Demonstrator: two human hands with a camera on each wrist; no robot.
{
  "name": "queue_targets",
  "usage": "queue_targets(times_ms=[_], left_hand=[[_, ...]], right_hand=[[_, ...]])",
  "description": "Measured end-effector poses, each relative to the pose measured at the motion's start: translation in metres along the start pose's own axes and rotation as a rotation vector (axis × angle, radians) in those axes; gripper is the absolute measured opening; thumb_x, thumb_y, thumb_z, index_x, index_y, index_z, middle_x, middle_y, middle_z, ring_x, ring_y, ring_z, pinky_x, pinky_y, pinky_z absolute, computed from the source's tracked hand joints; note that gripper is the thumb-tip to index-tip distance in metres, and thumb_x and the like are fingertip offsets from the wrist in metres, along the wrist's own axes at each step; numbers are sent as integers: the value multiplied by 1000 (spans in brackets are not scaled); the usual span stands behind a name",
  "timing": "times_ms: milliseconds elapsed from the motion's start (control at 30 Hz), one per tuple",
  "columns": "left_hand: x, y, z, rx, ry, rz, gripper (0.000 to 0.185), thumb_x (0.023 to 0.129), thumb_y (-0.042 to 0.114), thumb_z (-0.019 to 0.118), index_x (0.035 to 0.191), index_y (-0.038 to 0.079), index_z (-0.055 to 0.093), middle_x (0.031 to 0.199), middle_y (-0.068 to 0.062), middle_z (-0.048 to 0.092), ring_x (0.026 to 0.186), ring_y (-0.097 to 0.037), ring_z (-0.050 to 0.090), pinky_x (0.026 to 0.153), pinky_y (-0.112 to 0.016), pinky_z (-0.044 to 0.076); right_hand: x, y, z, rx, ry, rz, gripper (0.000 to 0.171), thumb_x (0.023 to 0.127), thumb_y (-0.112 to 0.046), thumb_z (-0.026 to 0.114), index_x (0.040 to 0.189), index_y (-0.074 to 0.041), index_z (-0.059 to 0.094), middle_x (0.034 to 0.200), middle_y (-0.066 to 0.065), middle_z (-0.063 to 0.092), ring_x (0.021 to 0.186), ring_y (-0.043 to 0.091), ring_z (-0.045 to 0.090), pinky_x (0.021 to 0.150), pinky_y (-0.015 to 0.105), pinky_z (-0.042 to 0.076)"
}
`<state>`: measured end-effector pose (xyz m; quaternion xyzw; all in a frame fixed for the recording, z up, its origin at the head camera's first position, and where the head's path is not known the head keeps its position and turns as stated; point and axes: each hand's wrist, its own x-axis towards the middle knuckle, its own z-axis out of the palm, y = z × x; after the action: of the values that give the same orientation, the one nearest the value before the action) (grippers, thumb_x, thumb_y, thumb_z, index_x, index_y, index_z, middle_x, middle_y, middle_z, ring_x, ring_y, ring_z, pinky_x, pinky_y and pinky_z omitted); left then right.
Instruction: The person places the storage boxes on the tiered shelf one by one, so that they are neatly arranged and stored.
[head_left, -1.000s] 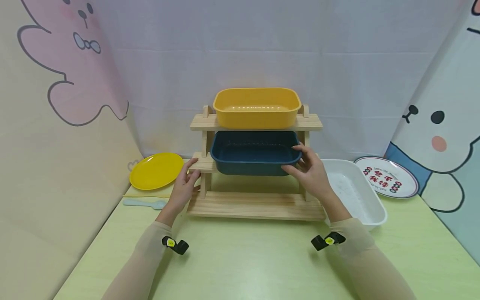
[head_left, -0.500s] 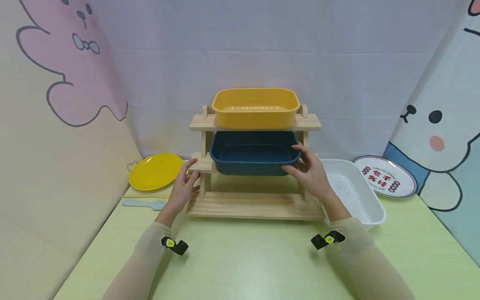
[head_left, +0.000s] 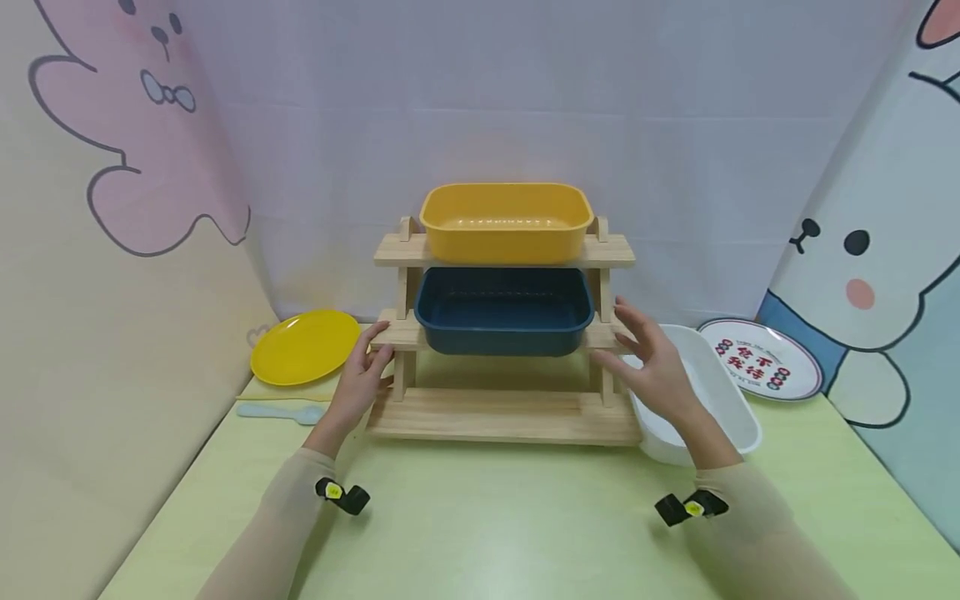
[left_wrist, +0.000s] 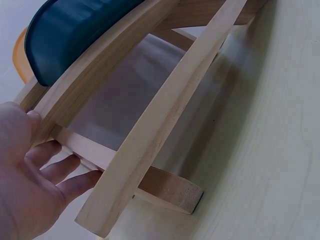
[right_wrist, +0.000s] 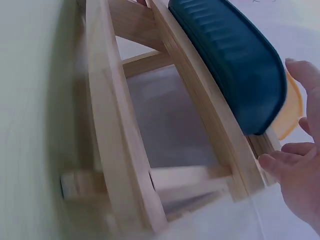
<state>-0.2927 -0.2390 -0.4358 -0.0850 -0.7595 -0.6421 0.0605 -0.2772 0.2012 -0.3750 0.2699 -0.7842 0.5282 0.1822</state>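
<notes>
A tiered wooden rack (head_left: 504,414) stands on the table. The yellow basin (head_left: 507,243) sits on its top shelf and the dark blue basin (head_left: 504,337) on the middle shelf. My left hand (head_left: 354,392) grips the left end of that middle shelf; in the left wrist view the thumb lies at the board's edge and the fingers (left_wrist: 75,185) are below it. My right hand (head_left: 660,371) is at the shelf's right end, fingers spread and holding nothing, apart from the blue basin. Whether its thumb (right_wrist: 270,162) touches the wood I cannot tell.
A white basin (head_left: 712,392) stands right of the rack, partly behind my right hand. Beyond it a white patterned plate (head_left: 765,362) leans near the wall. To the left are a yellow plate (head_left: 303,348) and a pale blue spoon (head_left: 273,412). Wall cloths enclose the table.
My right hand has let go of the blue basin's right end and moved right to the shelf's end. The left hand keeps its grip. The head view has shifted slightly.
</notes>
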Motion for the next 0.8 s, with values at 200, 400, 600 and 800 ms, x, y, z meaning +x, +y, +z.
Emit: queue_targets(times_ms=[200, 400, 600, 800], left_hand=[[-2, 4, -2, 9, 13, 15, 54, 106, 41, 46, 156, 29, 30, 154, -19, 37, 139, -38, 41, 97, -61, 45], [-3, 2, -4, 0, 3, 24, 55, 106, 40, 46, 157, 27, 29, 154, -20, 37, 139, -39, 40, 97, -61, 45], [-4, 1, -3, 3, 4, 36, 55, 106, 41, 46, 156, 26, 30, 150, -22, 41, 137, -39, 42, 96, -61, 46], [-2, 1, 0, 7, 1, 31, 55, 106, 42, 46, 156, 27, 30, 144, -23, 44, 136, -39, 42, 97, -61, 45]], right_hand=[[-15, -4, -31, -125, 38, -20, 72, 84, 8, 75, 147, 2, 41, 157, 14, 36, 140, 37, 38, 102, 16, 42], [-27, 8, -68, -283, 77, 116, 73, 91, -10, 75, 151, -1, 36, 157, 17, 35, 139, 39, 38, 99, 9, 39], [-41, 25, -111, -418, 114, 296, 71, 94, -31, 72, 150, -2, 39, 149, 24, 43, 132, 45, 45, 96, 12, 43], [-59, 39, -133, -441, 86, 376, 67, 95, -35, 71, 145, 2, 45, 143, 30, 47, 127, 50, 47, 82, 1, 41]])
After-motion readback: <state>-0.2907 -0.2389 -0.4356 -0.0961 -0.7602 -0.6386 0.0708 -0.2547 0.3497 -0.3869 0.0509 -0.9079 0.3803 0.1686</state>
